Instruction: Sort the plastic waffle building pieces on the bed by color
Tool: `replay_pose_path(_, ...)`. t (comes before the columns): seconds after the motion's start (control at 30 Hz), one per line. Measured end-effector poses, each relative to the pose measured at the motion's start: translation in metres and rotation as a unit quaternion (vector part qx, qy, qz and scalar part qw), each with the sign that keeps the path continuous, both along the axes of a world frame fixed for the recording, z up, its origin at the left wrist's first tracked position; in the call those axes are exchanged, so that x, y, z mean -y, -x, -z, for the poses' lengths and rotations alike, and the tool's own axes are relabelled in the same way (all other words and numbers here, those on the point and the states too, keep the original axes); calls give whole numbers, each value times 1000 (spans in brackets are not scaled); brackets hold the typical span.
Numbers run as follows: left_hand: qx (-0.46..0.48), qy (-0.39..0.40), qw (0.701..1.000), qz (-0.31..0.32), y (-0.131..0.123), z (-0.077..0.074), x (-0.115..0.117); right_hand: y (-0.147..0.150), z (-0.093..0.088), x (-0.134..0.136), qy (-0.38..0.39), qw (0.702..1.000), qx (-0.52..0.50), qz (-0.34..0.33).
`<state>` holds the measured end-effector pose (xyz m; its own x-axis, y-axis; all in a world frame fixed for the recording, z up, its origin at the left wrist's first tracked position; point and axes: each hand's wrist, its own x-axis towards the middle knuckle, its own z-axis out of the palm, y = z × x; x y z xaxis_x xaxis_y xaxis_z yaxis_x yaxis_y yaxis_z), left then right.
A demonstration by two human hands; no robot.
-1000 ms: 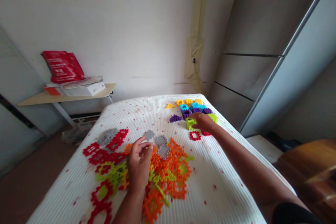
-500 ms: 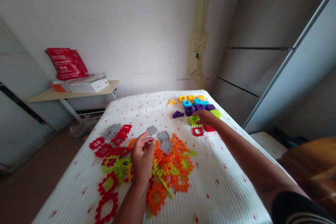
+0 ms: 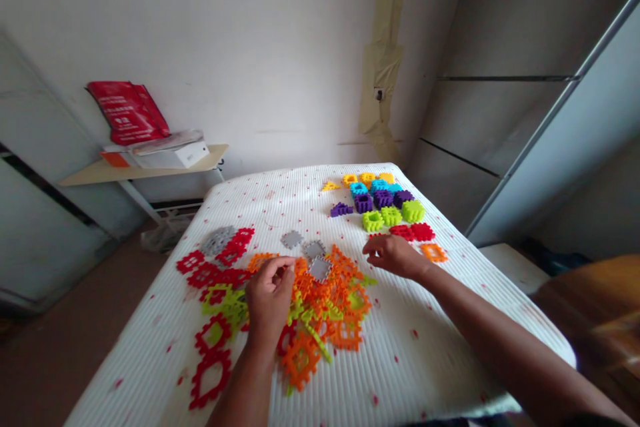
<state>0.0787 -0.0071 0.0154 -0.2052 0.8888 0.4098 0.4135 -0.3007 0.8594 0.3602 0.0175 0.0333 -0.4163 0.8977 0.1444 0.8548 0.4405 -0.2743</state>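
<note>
A heap of flat interlocking plastic tiles lies on the white spotted bed cover (image 3: 440, 347): orange tiles (image 3: 327, 300), red tiles (image 3: 215, 270), lime tiles (image 3: 225, 300) and grey tiles (image 3: 315, 250). My left hand (image 3: 270, 297) rests on the heap with fingertips pinched together at its top edge; what they pinch is hidden. My right hand (image 3: 393, 255) hovers palm down just right of the heap, fingers loosely bent and apart, nothing visible in it. Beyond it stand sorted rows: yellow (image 3: 367, 179), cyan (image 3: 373, 187), purple (image 3: 383, 199), green (image 3: 393, 215), red (image 3: 413, 232) and one orange tile (image 3: 434, 252).
A low shelf (image 3: 90, 177) left of the bed carries a red bag (image 3: 127, 110) and a white box (image 3: 173, 155). A grey sliding door (image 3: 575, 140) stands to the right, with brown wooden furniture (image 3: 600, 320) near the bed's right edge.
My right hand left the green tile in the sorted row and drew back toward the heap. The left hand kept its pinch. The camera tilted down slightly.
</note>
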Motion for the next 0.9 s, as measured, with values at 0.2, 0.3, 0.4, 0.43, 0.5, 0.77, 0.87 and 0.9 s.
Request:
replay_pose_path(0.2, -69, -39, 997, 3, 4, 4, -2, 28, 18, 10, 14, 997, 58, -42)
replay_pose_path(0.3, -60, -30, 998, -9, 6, 6, -5, 49, 17, 3, 14, 996, 64, -60)
replay_pose_path(0.4, -55, -7, 998, -7, 9, 9, -9, 70, 14, -7, 8, 995, 63, -77)
replay_pose_path(0.43, -55, 1, 998, -5, 10, 11, -10, 76, 12, -10, 6, 995, 62, -80)
replay_pose_path(0.5, -59, 8, 998, -10, 11, 12, -12, 89, 9, -15, 2, 994, 61, -86)
replay_pose_path(0.77, -23, -6, 998, -63, 15, 17, -16, 140, 5, -35, 44, 993, -32, -108)
replay_pose_path(0.87, -3, -29, 996, -85, 19, 23, -19, 150, 10, -45, 74, 973, -197, -100)
replay_pose_path(0.9, -1, -36, 995, -90, 20, 25, -20, 150, 12, -48, 74, 962, -244, -98)
